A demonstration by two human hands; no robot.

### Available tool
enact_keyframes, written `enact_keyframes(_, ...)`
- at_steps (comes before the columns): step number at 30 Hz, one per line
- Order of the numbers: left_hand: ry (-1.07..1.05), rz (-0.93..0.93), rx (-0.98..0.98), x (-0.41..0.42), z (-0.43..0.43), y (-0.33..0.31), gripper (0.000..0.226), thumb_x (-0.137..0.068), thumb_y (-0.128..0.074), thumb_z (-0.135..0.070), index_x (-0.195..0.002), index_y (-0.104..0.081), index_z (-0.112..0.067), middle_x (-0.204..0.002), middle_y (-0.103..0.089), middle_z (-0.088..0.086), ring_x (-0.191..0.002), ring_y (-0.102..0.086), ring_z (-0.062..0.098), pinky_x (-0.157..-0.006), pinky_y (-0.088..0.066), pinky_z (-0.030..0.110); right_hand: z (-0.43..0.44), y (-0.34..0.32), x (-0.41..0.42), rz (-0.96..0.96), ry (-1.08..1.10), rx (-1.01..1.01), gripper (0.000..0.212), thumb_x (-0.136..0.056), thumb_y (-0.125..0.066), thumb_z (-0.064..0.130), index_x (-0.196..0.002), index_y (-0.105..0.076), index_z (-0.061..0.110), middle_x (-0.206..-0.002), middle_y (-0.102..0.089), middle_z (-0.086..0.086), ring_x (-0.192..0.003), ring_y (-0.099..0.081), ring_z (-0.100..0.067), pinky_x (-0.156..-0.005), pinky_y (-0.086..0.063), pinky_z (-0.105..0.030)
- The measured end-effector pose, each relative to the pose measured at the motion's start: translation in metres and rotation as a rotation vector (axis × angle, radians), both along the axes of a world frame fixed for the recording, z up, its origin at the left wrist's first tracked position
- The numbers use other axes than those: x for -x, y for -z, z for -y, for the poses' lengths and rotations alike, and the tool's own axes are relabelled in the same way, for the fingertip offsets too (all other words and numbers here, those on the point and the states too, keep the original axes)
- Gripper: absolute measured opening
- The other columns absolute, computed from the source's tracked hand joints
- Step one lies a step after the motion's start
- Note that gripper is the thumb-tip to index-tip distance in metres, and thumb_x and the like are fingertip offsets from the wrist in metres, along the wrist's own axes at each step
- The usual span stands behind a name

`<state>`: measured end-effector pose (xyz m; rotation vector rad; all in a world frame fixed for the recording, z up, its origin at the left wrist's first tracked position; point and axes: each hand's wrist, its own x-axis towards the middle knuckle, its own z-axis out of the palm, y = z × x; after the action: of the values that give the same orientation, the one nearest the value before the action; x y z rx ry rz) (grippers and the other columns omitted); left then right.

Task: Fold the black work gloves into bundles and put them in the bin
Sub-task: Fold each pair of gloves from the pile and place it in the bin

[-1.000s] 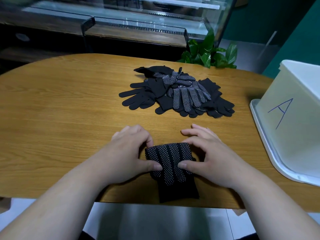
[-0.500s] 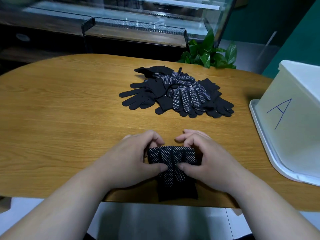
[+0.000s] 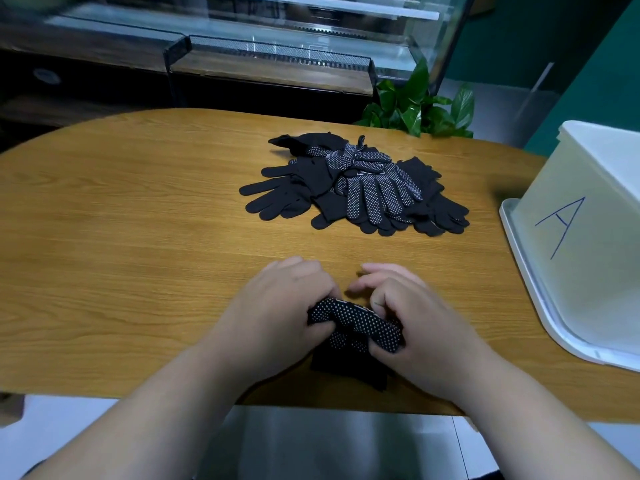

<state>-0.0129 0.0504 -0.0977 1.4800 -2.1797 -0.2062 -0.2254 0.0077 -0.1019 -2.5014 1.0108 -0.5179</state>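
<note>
While curled round gloves [image 3: 360, 323], left hand [image 3: 277, 308], right hand [image 3: 417, 317]

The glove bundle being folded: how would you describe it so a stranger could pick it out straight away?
On the oval wooden table, look to the near edge, away from the heap of loose black gloves farther back. The black white-dotted fabric glove bundle sits between the left hand and right hand; it alone is gripped and partly rolled.

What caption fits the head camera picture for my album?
The left hand and right hand grip a dotted glove bundle; loose gloves piled beyond, bin marked A at right.
</note>
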Motion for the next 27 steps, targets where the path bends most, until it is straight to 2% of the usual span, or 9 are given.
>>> enact_keyframes(2, 0.030, -0.003, 0.047, -0.001, 0.000, 0.001, 0.011, -0.074, -0.052, -0.042, -0.083, -0.053, -0.036, -0.082, -0.049, -0.018, -0.080, -0.043, 0.006, -0.069, -0.040, 0.025, -0.002, 0.000, 0.001, 0.001, -0.024, 0.041, 0.032, -0.071, -0.062, 0.032, -0.080, -0.031, 0.033, -0.126, -0.059, 0.019, -0.140, -0.032, 0.001, -0.110, -0.031, -0.025)
enact_keyframes(5, 0.117, -0.066, 0.047, -0.005, -0.003, -0.002, 0.024, -0.074, -0.063, -0.050, -0.082, -0.050, -0.033, -0.086, -0.050, -0.017, -0.082, -0.045, 0.005, -0.067, -0.039, 0.024, -0.005, 0.001, 0.003, 0.004, -0.032, 0.061, 0.035, -0.072, -0.062, 0.031, -0.082, -0.029, 0.036, -0.129, -0.057, 0.019, -0.142, -0.030, 0.001, -0.110, -0.036, -0.030)
enact_keyframes(8, 0.168, -0.118, -0.015, -0.011, -0.007, -0.004, 0.040, -0.066, -0.082, -0.053, -0.087, -0.055, -0.032, -0.092, -0.053, -0.018, -0.090, -0.050, 0.006, -0.077, -0.042, 0.027, -0.007, 0.003, 0.003, 0.009, -0.041, 0.082, 0.029, -0.077, -0.058, 0.031, -0.083, -0.029, 0.035, -0.129, -0.058, 0.017, -0.143, -0.031, -0.001, -0.110, -0.039, -0.034)
enact_keyframes(11, 0.193, -0.122, -0.046, -0.018, -0.009, -0.005, 0.043, -0.065, -0.089, -0.045, -0.093, -0.059, -0.034, -0.097, -0.052, -0.020, -0.097, -0.051, 0.006, -0.081, -0.043, 0.029, -0.010, 0.003, 0.001, -0.002, -0.039, 0.083, 0.020, -0.078, -0.047, 0.035, -0.083, -0.028, 0.036, -0.129, -0.058, 0.016, -0.142, -0.033, -0.003, -0.109, -0.040, -0.036)
enact_keyframes(14, 0.219, -0.134, -0.094, -0.021, -0.010, -0.004, 0.033, -0.069, -0.086, -0.043, -0.089, -0.061, -0.034, -0.096, -0.051, -0.020, -0.097, -0.050, 0.006, -0.080, -0.041, 0.021, -0.011, 0.001, 0.000, -0.021, -0.049, 0.109, 0.031, -0.075, -0.047, 0.026, -0.085, -0.022, 0.041, -0.131, -0.058, 0.014, -0.143, -0.033, -0.007, -0.109, -0.040, -0.037)
enact_keyframes(16, 0.227, -0.100, -0.103, -0.021, -0.009, -0.002, 0.025, -0.073, -0.081, -0.041, -0.087, -0.061, -0.034, -0.095, -0.051, -0.019, -0.095, -0.048, 0.004, -0.079, -0.040, 0.020, -0.011, 0.002, 0.002, -0.022, -0.071, 0.137, 0.051, -0.070, -0.058, 0.009, -0.087, -0.022, 0.042, -0.133, -0.057, 0.012, -0.144, -0.032, -0.010, -0.109, -0.040, -0.040)
enact_keyframes(18, 0.211, -0.061, -0.089, -0.020, -0.008, 0.001, 0.020, -0.076, -0.076, -0.040, -0.087, -0.061, -0.034, -0.094, -0.051, -0.019, -0.094, -0.047, 0.005, -0.080, -0.039, 0.022, -0.012, 0.003, 0.002, -0.033, -0.084, 0.162, 0.061, -0.065, -0.064, -0.002, -0.089, -0.026, 0.040, -0.134, -0.056, 0.010, -0.145, -0.032, -0.013, -0.109, -0.041, -0.043)
enact_keyframes(23, 0.190, -0.027, -0.073, -0.019, -0.007, 0.000, 0.018, -0.077, -0.065, -0.047, -0.087, -0.059, -0.034, -0.093, -0.050, -0.019, -0.092, -0.048, 0.007, -0.082, -0.043, 0.030, -0.012, 0.004, 0.005, -0.023, -0.089, 0.176, 0.057, -0.067, -0.068, -0.008, -0.090, -0.038, 0.035, -0.133, -0.056, 0.009, -0.144, -0.034, -0.015, -0.108, -0.042, -0.045)
enact_keyframes(27, 0.186, -0.013, -0.081, -0.020, -0.007, 0.000, 0.018, -0.076, -0.063, -0.048, -0.088, -0.059, -0.035, -0.094, -0.050, -0.020, -0.093, -0.047, 0.006, -0.083, -0.043, 0.031, -0.018, 0.004, 0.009, 0.055, -0.102, 0.129, 0.042, -0.069, -0.057, 0.000, -0.093, -0.044, 0.032, -0.134, -0.056, 0.010, -0.145, -0.033, -0.011, -0.111, -0.038, -0.038)
